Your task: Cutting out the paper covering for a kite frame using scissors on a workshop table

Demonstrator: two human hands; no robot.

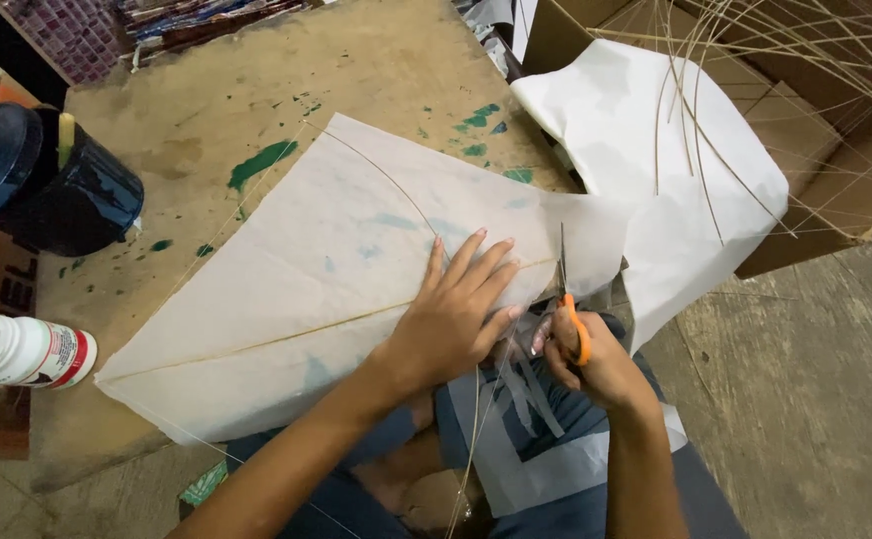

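A white paper kite (306, 289) lies on a worn brown board (256, 90), with a thin straight stick and a curved stick showing through the paper. My left hand (456, 314) presses flat on the kite near its right corner, fingers spread. My right hand (586, 359) grips orange-handled scissors (568, 299), whose blades point up along the kite's right edge. Thin paper strips (526, 389) hang below the hands over my lap.
A dark pot with a stick in it (77, 190) and a white glue bottle (22, 351) sit at the left. At the right, loose white paper (655, 170) lies over a cardboard box (825, 140) holding several thin sticks. Concrete floor is at right.
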